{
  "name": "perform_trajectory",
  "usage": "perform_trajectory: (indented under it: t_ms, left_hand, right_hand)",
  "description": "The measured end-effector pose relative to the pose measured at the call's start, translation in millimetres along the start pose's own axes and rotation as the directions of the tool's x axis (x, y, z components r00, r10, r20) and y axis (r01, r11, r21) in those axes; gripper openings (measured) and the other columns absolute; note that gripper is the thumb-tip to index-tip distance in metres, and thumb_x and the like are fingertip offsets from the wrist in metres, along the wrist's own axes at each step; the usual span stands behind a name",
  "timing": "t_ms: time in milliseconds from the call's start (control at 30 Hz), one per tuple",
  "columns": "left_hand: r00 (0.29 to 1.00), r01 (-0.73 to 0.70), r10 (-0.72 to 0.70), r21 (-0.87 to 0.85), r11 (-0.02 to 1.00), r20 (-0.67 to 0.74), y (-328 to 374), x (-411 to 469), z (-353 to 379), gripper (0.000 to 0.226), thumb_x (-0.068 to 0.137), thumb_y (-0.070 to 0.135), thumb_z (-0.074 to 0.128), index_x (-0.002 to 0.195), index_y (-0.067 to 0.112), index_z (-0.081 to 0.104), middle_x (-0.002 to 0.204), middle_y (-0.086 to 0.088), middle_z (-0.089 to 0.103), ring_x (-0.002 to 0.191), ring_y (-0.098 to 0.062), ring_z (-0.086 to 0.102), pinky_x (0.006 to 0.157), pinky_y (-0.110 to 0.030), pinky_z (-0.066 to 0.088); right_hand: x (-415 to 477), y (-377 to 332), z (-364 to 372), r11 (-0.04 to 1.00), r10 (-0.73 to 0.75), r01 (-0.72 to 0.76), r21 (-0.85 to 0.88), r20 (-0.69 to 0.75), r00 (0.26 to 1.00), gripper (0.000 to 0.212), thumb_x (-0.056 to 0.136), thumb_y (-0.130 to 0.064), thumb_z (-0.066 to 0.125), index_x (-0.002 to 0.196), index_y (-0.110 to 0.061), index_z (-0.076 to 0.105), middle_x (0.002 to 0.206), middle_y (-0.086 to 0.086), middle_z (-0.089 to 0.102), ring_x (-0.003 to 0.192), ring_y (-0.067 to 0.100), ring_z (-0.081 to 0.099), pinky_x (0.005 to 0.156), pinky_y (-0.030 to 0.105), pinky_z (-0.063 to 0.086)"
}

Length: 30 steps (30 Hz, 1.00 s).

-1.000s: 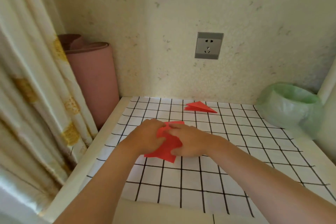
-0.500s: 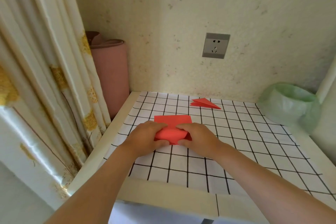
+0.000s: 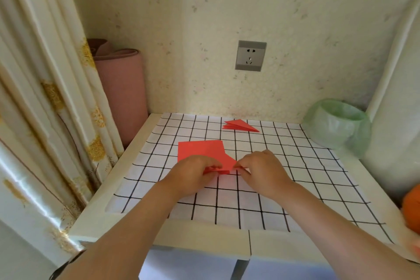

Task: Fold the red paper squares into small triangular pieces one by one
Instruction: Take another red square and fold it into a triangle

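Grid cloth [image 3: 295, 166], folded paper [image 3: 227, 163] lying left-right, tip rightward

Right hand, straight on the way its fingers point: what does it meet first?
Probably the left hand: the right hand points leftward along the folded red paper that both pinch, and nothing else lies between them. Depth is uncertain.

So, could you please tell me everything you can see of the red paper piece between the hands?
The red paper piece is thin, matte, plain red paper, already folded into a flattish shape with a sharp point toward the right. It lies low over the checked cloth, just in front of a flat red sheet, overlapping its near edge. The left hand holds its left part with curled fingers; the right hand pinches its right tip. Its layers are hidden.
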<state>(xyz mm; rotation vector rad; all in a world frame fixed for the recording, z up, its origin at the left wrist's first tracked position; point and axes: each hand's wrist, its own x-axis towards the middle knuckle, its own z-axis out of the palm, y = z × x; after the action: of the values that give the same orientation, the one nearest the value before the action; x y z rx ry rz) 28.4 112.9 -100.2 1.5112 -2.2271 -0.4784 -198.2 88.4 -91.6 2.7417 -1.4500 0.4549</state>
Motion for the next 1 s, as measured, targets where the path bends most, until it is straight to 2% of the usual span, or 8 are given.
perform_trajectory:
  t_ms: [133, 200, 300, 400, 567, 700, 800, 1000]
  left_hand:
    - [0.989, -0.085, 0.084, 0.004, 0.996, 0.118, 21, 16, 21, 0.013, 0.092, 0.028, 0.059, 0.090, 0.022, 0.070, 0.082, 0.005, 0.068, 0.075, -0.014, 0.059, 0.071, -0.035, 0.052]
    - [0.987, -0.097, 0.096, 0.001, 0.995, 0.131, 28, 24, 32, 0.022, 0.091, 0.035, 0.058, 0.080, 0.017, 0.066, 0.073, 0.000, 0.062, 0.068, -0.019, 0.056, 0.066, -0.040, 0.051]
    - [0.982, -0.116, 0.119, -0.030, 0.993, 0.145, 37, 36, 42, 0.023, 0.092, 0.033, 0.061, 0.081, 0.014, 0.069, 0.075, -0.003, 0.063, 0.070, -0.017, 0.056, 0.068, -0.037, 0.050]
    - [0.968, -0.137, 0.155, -0.102, 0.985, 0.199, 44, 44, 46, 0.021, 0.091, 0.030, 0.062, 0.080, 0.014, 0.069, 0.079, -0.001, 0.066, 0.074, -0.014, 0.060, 0.072, -0.035, 0.051]
    - [0.923, -0.245, 0.290, -0.194, 0.950, 0.252, 60, 46, 44, 0.018, 0.090, 0.023, 0.058, 0.072, 0.023, 0.060, 0.063, 0.014, 0.055, 0.062, -0.002, 0.050, 0.066, -0.026, 0.046]
    - [0.940, -0.206, 0.252, -0.205, 0.957, 0.231, 58, 48, 44, 0.040, 0.088, 0.054, 0.055, 0.063, 0.023, 0.053, 0.062, 0.003, 0.050, 0.061, -0.014, 0.048, 0.064, -0.035, 0.045]
    - [0.955, -0.147, 0.192, -0.200, 0.969, 0.227, 57, 50, 43, 0.052, 0.088, 0.054, 0.061, 0.060, 0.014, 0.044, 0.063, -0.010, 0.044, 0.061, -0.024, 0.043, 0.059, -0.036, 0.038]
    - [0.958, -0.085, 0.142, -0.228, 0.970, 0.248, 58, 54, 44, 0.033, 0.090, 0.041, 0.066, 0.071, 0.014, 0.062, 0.069, -0.007, 0.057, 0.061, -0.018, 0.050, 0.062, -0.038, 0.043]
  right_hand:
    - [-28, 20, -12, 0.996, 0.086, -0.082, -0.034, 0.151, 0.985, 0.018, 0.094, -0.030, 0.054, 0.090, -0.026, 0.072, 0.078, -0.004, 0.066, 0.076, 0.020, 0.060, 0.076, 0.030, 0.040]
    - [-35, 30, -19, 0.989, 0.142, -0.144, -0.014, 0.288, 0.947, 0.014, 0.089, -0.022, 0.054, 0.078, -0.019, 0.063, 0.080, -0.001, 0.062, 0.077, 0.024, 0.058, 0.070, 0.032, 0.044]
    - [-41, 48, -32, 0.953, 0.194, -0.268, 0.141, 0.392, 0.899, 0.036, 0.082, -0.004, 0.048, 0.092, -0.030, 0.071, 0.098, -0.011, 0.066, 0.091, 0.016, 0.061, 0.080, 0.032, 0.051]
    - [-43, 67, -39, 0.891, 0.273, -0.375, 0.255, 0.360, 0.892, 0.054, 0.087, 0.001, 0.042, 0.116, -0.035, 0.070, 0.116, -0.018, 0.064, 0.103, 0.004, 0.058, 0.086, 0.021, 0.045]
    - [-31, 91, -23, 0.885, 0.319, -0.392, 0.250, 0.285, 0.904, 0.032, 0.097, -0.026, 0.052, 0.126, -0.034, 0.062, 0.117, -0.010, 0.060, 0.102, 0.009, 0.057, 0.083, 0.025, 0.042]
    - [-17, 92, 0, 0.935, 0.308, -0.341, 0.093, 0.262, 0.915, 0.047, 0.094, -0.048, 0.058, 0.138, -0.033, 0.053, 0.122, -0.001, 0.050, 0.117, 0.020, 0.050, 0.098, 0.038, 0.044]
    - [-10, 89, 5, 0.952, 0.288, -0.302, 0.038, 0.207, 0.935, 0.045, 0.090, -0.053, 0.060, 0.131, -0.037, 0.059, 0.121, -0.004, 0.050, 0.115, 0.019, 0.048, 0.094, 0.038, 0.045]
    - [-6, 87, 4, 0.920, 0.308, -0.340, 0.194, 0.175, 0.935, 0.025, 0.086, -0.045, 0.070, 0.110, -0.035, 0.071, 0.112, -0.009, 0.054, 0.105, 0.013, 0.052, 0.089, 0.032, 0.046]
